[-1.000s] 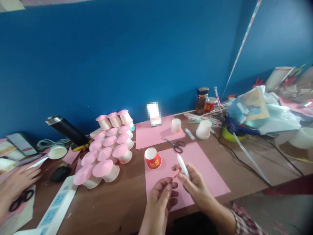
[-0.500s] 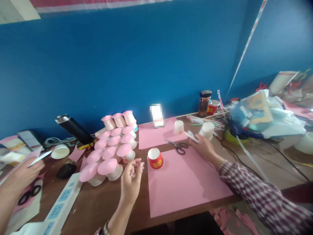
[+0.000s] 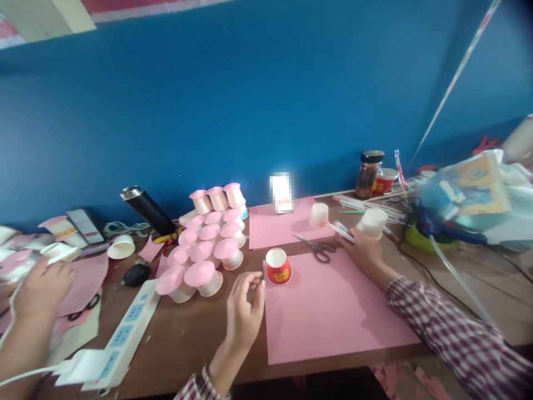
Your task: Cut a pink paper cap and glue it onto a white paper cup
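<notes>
My left hand (image 3: 245, 311) hovers over the table's front part, its fingers loosely curled and thumb apart, with nothing visible in it. Just beyond its fingertips, a red paper cup (image 3: 278, 269) with a gold pattern stands mouth up on a large pink paper sheet (image 3: 325, 316). My right hand (image 3: 368, 255) is closed around a slim white pen-like stick (image 3: 343, 232), close to an upturned white cup (image 3: 372, 223). Dark-handled scissors (image 3: 318, 248) lie open between the hands. Another white cup (image 3: 319, 215) stands upside down on a second pink sheet (image 3: 266, 225).
Several cups topped with pink paper discs (image 3: 202, 272) stand in rows on the left. Near them are a power strip (image 3: 125, 333), a mouse (image 3: 136, 274) and a black flask (image 3: 147, 210). Another person's hand (image 3: 39, 294) is at far left. A jar (image 3: 369, 175) and plastic bags (image 3: 462, 189) sit on the right.
The view has turned slightly left, so everything appears farther right. My hands keep nearly the same places. The other person's hand has shifted, and a pink sheet now lies beside it.
</notes>
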Tool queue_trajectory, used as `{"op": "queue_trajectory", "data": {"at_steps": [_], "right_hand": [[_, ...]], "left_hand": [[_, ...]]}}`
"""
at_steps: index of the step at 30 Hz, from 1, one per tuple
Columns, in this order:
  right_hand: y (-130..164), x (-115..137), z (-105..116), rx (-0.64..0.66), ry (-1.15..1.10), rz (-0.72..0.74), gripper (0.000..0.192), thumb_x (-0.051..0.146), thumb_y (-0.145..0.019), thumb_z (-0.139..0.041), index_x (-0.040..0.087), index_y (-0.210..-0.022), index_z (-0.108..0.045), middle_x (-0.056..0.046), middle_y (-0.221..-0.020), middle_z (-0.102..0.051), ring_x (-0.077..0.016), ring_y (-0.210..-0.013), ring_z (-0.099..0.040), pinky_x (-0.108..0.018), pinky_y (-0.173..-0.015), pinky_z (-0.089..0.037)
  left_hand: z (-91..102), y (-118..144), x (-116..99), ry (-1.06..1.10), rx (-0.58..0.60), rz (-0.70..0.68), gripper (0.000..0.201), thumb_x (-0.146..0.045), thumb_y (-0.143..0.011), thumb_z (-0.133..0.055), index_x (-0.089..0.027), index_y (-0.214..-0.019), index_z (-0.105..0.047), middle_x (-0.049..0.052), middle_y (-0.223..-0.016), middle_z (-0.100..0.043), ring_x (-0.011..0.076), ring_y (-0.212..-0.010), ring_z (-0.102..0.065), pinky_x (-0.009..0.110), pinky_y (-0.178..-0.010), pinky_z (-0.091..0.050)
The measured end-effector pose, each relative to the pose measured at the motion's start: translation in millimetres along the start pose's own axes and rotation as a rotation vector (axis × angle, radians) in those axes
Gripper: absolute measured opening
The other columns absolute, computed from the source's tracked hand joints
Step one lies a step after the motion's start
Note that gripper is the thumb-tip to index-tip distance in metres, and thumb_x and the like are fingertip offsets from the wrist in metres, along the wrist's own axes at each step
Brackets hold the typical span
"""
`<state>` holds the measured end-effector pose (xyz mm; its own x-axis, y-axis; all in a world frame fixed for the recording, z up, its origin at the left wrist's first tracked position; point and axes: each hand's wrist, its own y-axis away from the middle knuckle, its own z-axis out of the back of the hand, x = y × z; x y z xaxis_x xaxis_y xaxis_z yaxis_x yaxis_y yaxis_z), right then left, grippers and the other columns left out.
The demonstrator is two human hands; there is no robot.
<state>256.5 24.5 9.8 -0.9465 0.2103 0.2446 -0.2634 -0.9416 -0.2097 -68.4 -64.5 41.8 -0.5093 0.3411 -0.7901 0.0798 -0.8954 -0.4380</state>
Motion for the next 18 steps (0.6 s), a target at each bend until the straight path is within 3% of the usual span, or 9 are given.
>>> {"op": "queue_trajectory", "data": {"at_steps": [4,8,14,18], "right_hand": [[-0.1,-1.2,-2.6,-0.025,-0.024,0.024,0.041,0.056,-0.087,-0.041,0.019,-0.087,-0.057,-0.008,-0.074,-0.066,-0.0206,-0.062,-0.057,-0.027,-0.05,-0.024],[0.0,-0.2,-1.6,-0.032,-0.057,0.01,0.043,0.059,-0.087,-0.038,0.019,-0.081,-0.055,-0.007,-0.071,-0.064,-0.0202,-0.06,-0.055,-0.027,-0.05,-0.026],[4.0,3.4,8.1,-0.089,-0.126,0.001,0.044,0.061,-0.085,-0.039,0.019,-0.08,-0.053,-0.008,-0.071,-0.063,-0.0216,-0.062,-0.056,-0.028,-0.053,-0.029],[13.4,5.4,20.5,-0.137,-0.215,0.018,0.039,0.056,-0.086,-0.04,0.019,-0.081,-0.052,-0.008,-0.07,-0.062,-0.0222,-0.062,-0.055,-0.029,-0.054,-0.03]], "left_hand": [[-2.6,15.3,-10.9,-0.083,0.168,-0.17,0.017,-0.017,-0.082,-0.052,-0.021,-0.095,-0.062,0.008,-0.092,-0.064,0.0195,-0.089,-0.06,0.032,-0.081,-0.047],[-5.1,24.4,-14.7,-0.133,0.293,-0.257,0.019,-0.013,-0.083,-0.05,-0.022,-0.096,-0.061,0.008,-0.093,-0.065,0.02,-0.089,-0.059,0.032,-0.081,-0.046],[-5.0,22.2,-14.0,-0.213,0.28,-0.361,0.022,-0.012,-0.082,-0.049,-0.022,-0.098,-0.06,0.009,-0.094,-0.065,0.0205,-0.086,-0.059,0.034,-0.08,-0.046],[-5.3,22.9,-23.6,-0.327,0.288,-0.481,0.027,-0.013,-0.082,-0.052,-0.022,-0.106,-0.059,0.009,-0.102,-0.065,0.0217,-0.094,-0.058,0.037,-0.087,-0.044]]}}
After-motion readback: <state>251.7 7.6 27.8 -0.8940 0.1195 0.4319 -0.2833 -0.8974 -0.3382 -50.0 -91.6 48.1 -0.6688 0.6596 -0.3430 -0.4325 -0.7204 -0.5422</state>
